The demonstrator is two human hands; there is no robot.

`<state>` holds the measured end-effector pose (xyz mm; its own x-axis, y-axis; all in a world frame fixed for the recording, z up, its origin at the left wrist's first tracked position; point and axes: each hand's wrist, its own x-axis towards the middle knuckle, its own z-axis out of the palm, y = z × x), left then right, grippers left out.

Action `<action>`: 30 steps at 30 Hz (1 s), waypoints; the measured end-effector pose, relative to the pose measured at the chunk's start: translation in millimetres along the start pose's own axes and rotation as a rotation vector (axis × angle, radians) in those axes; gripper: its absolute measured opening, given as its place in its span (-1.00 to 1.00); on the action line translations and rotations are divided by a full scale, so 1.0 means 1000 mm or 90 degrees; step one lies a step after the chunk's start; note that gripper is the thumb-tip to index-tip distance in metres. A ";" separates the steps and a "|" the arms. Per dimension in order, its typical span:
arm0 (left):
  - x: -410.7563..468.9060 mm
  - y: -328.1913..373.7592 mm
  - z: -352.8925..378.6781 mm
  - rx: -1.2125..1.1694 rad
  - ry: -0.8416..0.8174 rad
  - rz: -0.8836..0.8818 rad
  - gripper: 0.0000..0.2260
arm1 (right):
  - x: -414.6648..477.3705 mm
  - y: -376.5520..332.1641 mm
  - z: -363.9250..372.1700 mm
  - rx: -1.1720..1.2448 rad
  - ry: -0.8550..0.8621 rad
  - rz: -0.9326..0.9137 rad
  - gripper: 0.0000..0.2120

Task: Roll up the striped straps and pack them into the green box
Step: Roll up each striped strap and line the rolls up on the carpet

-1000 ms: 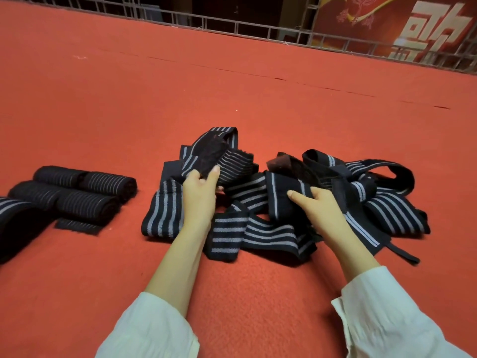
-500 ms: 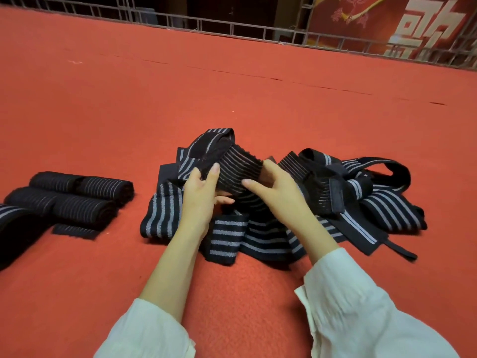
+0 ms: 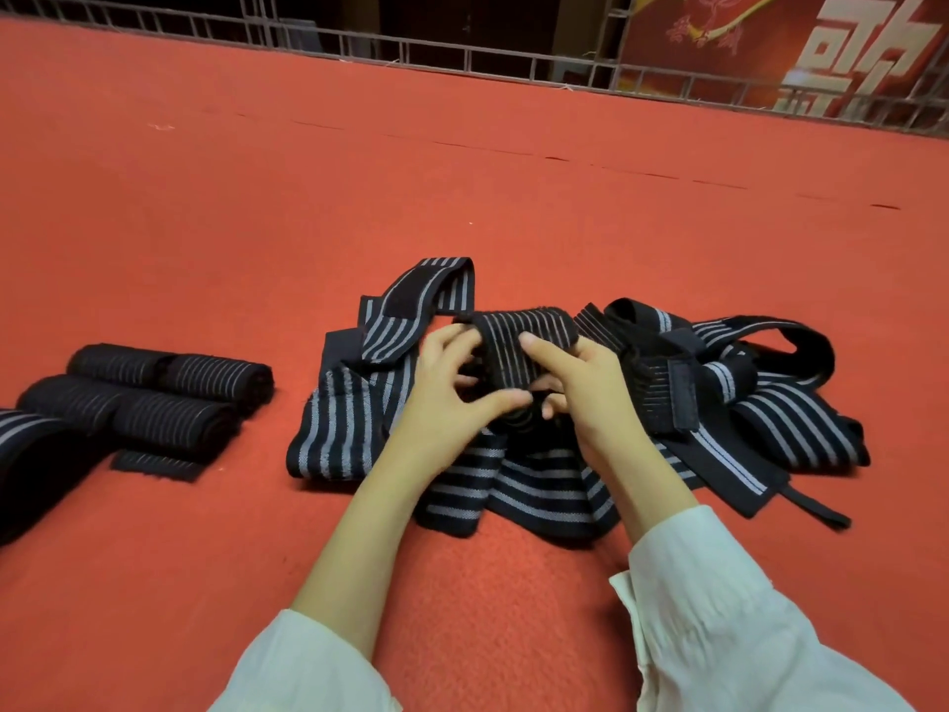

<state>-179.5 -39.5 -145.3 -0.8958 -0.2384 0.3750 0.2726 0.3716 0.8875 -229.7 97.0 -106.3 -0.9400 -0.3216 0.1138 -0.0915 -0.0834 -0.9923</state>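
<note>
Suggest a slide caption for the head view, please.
Left hand and right hand grip a half-rolled striped strap over loose pile on red carpet; finished rolls lie alongside.

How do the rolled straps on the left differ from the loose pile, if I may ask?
The rolled straps are tight cylinders; the loose pile lies tangled. The rolled straps lie untouched; the left hand and right hand hold a strap from the loose pile. Both are dark, pale-striped.

Red carpet [image 3: 462, 172] underfoot — metal railing [image 3: 462, 54] at far edge, red banner [image 3: 821, 48] behind.
</note>
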 end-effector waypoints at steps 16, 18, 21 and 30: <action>0.006 0.000 -0.011 -0.325 0.214 -0.154 -0.80 | 0.003 0.021 0.012 -0.433 -0.188 -0.021 -0.40; 0.005 0.001 -0.012 -0.366 0.201 -0.168 -0.80 | 0.007 0.028 0.014 -0.518 -0.146 -0.055 -0.58; 0.005 0.005 -0.012 -0.385 0.209 -0.180 -0.80 | 0.018 0.036 0.004 -0.624 -0.021 -0.070 -0.77; -0.001 0.023 -0.014 -0.409 0.055 -0.207 -0.88 | 0.004 0.001 0.008 -0.497 -0.105 -0.334 -0.45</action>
<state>-167.1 -43.3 -121.1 -0.9428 -0.3274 0.0621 0.1740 -0.3247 0.9297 -231.1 88.0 -106.1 -0.6642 -0.5559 0.4998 -0.7377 0.3788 -0.5589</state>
